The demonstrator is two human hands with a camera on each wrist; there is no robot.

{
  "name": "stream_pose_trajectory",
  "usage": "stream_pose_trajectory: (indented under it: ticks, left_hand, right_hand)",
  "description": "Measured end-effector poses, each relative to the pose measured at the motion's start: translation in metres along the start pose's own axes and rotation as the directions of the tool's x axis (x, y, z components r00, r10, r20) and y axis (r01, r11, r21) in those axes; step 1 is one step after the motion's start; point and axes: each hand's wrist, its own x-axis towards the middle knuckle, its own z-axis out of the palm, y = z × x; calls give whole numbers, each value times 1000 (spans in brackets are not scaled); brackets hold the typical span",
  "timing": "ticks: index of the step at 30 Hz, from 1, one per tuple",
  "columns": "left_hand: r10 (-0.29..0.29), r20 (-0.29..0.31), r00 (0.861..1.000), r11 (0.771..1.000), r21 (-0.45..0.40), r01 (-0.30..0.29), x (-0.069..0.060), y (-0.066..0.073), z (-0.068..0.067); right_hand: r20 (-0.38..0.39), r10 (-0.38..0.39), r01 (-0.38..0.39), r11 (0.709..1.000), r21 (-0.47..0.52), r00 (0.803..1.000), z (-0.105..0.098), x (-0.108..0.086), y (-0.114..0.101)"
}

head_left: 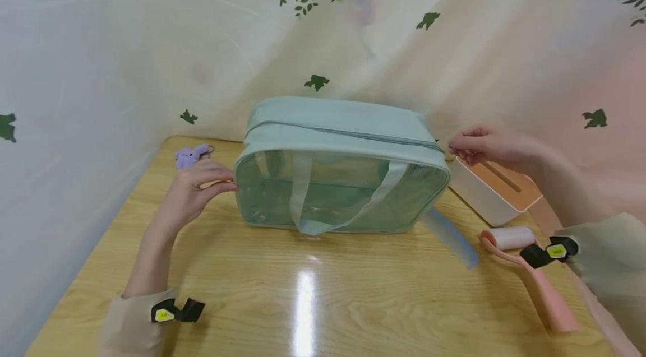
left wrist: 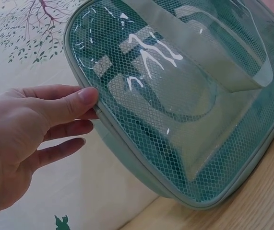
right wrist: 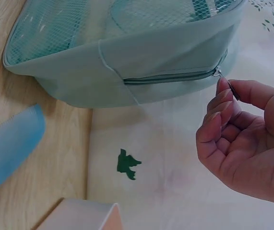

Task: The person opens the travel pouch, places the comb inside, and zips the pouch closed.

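A pale green toiletry bag [head_left: 343, 116] with clear mesh-patterned sides and strap handles stands on the table. My left hand [head_left: 194, 191] pinches the piped edge of its left end between thumb and forefinger. In the left wrist view, the other fingers of that hand [left wrist: 41, 124] are off the bag. At the right end, my right hand [head_left: 497, 147] grips the zipper pull [right wrist: 233, 91] between thumb and forefinger, with the remaining fingers curled. The zipper [right wrist: 170, 78] runs down the bag's end, and its slider sits near the upper corner.
Right of the bag are a white tissue box [head_left: 476, 191] with a wood-coloured lid, a blue comb [head_left: 451, 236] and a pink-handled lint roller [head_left: 555, 301]. A purple plush keychain [head_left: 188, 156] lies behind my left hand. A patterned cloth [head_left: 202, 54] hangs behind the table.
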Motion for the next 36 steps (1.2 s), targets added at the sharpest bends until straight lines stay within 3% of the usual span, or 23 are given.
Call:
stream_pose_trajectory:
  ticks: [7,18,26,36]
  left_hand:
    - [-20,4,1000,1000,-6,20,-2,-1,-2]
    - [8,40,999,1000,-5,-8,-2,-4,4]
    - [11,94,996,1000,0,-11,0,-8,1]
    - [38,86,996,999,29,-41,4,-6,-1]
  right_hand:
    - [-48,89,-94,988,-122,995,-5,-2,-30]
    - [-2,114,-112,973,-203,993,-6,2,-50]
    - [-23,131,-133,957,-258,991,2,13,-85]
    - [-15,139,-136,936,-326,990,7,33,-132]
